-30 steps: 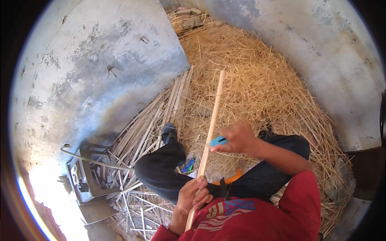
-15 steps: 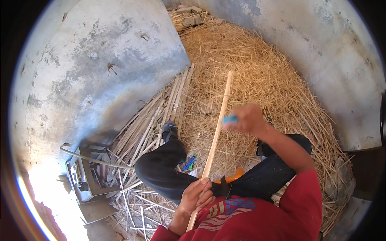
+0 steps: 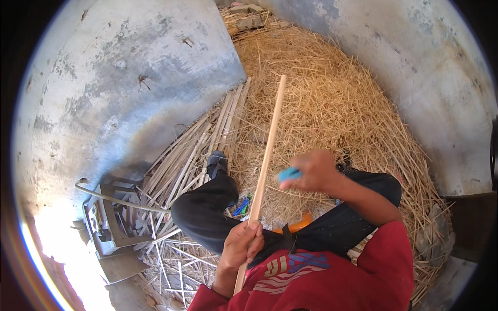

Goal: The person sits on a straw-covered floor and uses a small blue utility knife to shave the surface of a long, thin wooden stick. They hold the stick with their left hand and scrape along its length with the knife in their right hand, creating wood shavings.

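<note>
A long pale wooden strip (image 3: 269, 142) slants up and away from my lap, its far end over the straw. Near its lower end, my left hand (image 3: 242, 242) is closed around it, thumb on top. To the right of the strip and apart from it, my right hand (image 3: 314, 171) is closed on a small blue tool (image 3: 289, 174), whose exact kind is blurred by motion. My legs in dark trousers (image 3: 207, 205) are bent out to both sides beneath the strip.
Straw-like shavings (image 3: 321, 98) cover the floor ahead. Long strips (image 3: 187, 150) lie piled at the left, by a wooden frame (image 3: 116, 223) with a thin stick (image 3: 122, 203) across it. A curved orange thing (image 3: 298, 223) lies between my legs. Worn walls (image 3: 129, 67) stand around.
The strip's far end has swung left and up, and my left hand has shifted slightly left and up with it. My right hand has come lower and nearer with the blue tool.
</note>
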`<state>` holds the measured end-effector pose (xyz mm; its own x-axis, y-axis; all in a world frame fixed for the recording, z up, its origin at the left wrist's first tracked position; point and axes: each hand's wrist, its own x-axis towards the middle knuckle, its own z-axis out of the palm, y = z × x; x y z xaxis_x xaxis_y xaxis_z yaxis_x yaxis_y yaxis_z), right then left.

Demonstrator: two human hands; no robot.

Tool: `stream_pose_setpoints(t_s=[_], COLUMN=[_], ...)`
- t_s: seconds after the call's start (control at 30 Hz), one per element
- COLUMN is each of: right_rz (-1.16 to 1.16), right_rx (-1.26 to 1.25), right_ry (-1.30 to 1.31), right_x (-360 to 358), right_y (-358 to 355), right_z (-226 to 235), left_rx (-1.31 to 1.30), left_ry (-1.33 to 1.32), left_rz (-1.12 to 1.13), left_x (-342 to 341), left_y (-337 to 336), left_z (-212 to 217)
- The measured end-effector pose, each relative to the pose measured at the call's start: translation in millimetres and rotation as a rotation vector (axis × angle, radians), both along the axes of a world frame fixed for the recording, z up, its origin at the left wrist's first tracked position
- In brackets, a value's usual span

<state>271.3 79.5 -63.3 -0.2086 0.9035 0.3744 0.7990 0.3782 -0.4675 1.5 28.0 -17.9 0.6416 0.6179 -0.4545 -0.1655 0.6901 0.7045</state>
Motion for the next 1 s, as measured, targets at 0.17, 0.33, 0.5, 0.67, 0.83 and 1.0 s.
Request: stream_pose_setpoints(t_s=[0.17, 0.33, 0.5, 0.67, 0.83, 1.0], right_rz=[-0.066, -0.041, 0.027, -0.066, -0.087, -0.073], right_rx=[0.031, 0.024, 0.225, 0.155, 0.074, 0.174], right_ry=[-0.059, -0.105, -0.126, -0.08, -0.093, -0.155], right_x=[4.1, -6.2, -2.3, 28.6, -5.7, 14.1], right_y=[20.2, 16.0, 27.3, 59.4, 29.9, 41.2], right_z=[-1.9, -8.9, -23.9, -26.1, -30.7, -43.1], left_rx=[0.032, 0.026, 0.042, -0.057, -0.115, -0.129], left_ry=[0.1, 0.088, 0.109, 0.015, -0.022, 0.028], left_rz=[-0.042, -0.069, -0.069, -0.058, 0.013, 0.002], left_x=[11.3, 9.0, 14.2, 14.4, 8.5, 10.3], left_y=[-1.8, 0.3, 4.7, 7.1, 6.8, 2.5], left_z=[2.8, 2.1, -4.7, -6.0, -12.8, -10.5])
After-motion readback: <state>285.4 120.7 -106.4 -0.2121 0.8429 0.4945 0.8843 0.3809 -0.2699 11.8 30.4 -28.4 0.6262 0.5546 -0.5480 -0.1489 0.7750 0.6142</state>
